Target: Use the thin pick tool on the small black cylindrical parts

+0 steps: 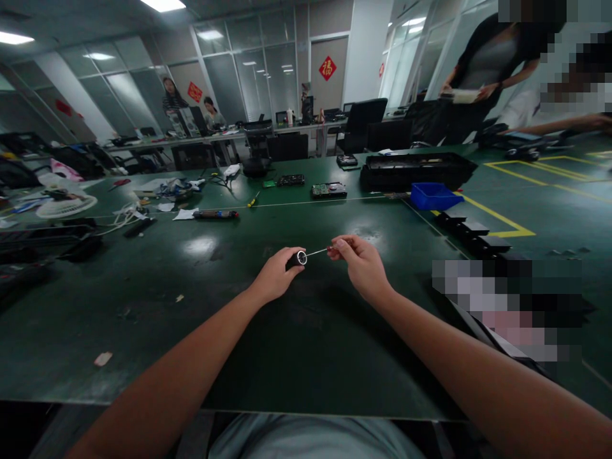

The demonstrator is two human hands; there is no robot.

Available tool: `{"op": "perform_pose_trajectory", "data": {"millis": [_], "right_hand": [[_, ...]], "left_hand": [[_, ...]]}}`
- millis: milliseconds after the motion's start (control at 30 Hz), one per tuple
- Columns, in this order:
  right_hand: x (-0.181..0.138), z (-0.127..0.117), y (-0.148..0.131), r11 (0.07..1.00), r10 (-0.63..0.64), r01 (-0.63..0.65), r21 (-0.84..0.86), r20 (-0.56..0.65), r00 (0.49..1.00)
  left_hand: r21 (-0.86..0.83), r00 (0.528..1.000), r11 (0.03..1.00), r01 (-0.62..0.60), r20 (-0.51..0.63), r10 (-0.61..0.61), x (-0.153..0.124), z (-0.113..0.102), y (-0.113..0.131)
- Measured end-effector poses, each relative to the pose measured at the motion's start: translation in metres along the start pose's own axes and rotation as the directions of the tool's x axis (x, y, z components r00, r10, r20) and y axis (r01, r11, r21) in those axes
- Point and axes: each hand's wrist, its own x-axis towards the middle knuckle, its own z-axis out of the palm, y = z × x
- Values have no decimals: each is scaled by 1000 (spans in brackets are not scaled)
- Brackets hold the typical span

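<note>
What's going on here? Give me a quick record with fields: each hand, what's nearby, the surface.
left hand: left hand grips a small black cylinder with a shiny ring end
right hand: right hand pinches a thin metal rod that meets the cylinder
surface: green table
nearby: blue bin, black tray, circuit board
</note>
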Motion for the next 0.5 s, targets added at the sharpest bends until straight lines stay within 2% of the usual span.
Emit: {"op": "perform_pose_trajectory", "data": {"millis": [200,500], "right_hand": [[0,0,3,998,30,-31,54,25,999],[2,1,10,989,98,-96,113,-16,995]], "left_hand": [[-20,999,1000,-2,-41,1,0,-1,-5],[-31,1000,1000,0,-25,0,1,-2,-2]]}}
